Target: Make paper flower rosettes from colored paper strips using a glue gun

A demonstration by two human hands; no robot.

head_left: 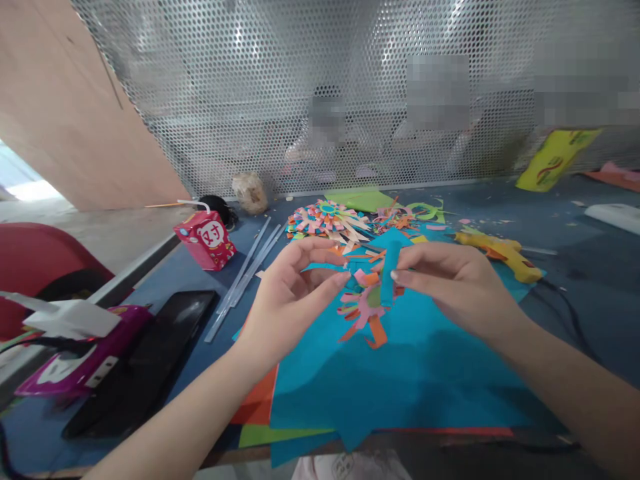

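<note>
A short strip of blue paper (389,270) stands upright, pinched between the thumb and fingers of my right hand (450,277). My left hand (300,283) is just left of it, its fingers curved and its thumb a little apart from the forefinger; I see nothing held there. Below and between both hands is a fringed paper flower (370,303) with pink and orange petals and a green centre, partly covered by the blue strip. Beneath lies a large blue sheet (400,380), stacked over orange and green paper.
Behind are a pile of paper flowers (320,220) and cut scraps. A yellow glue gun (500,253) lies right, its cord trailing. Left are clear glue sticks (245,277), a red drink box (206,240), a black phone (145,363) and a purple power strip (95,360). A perforated metal screen (250,87) stands behind.
</note>
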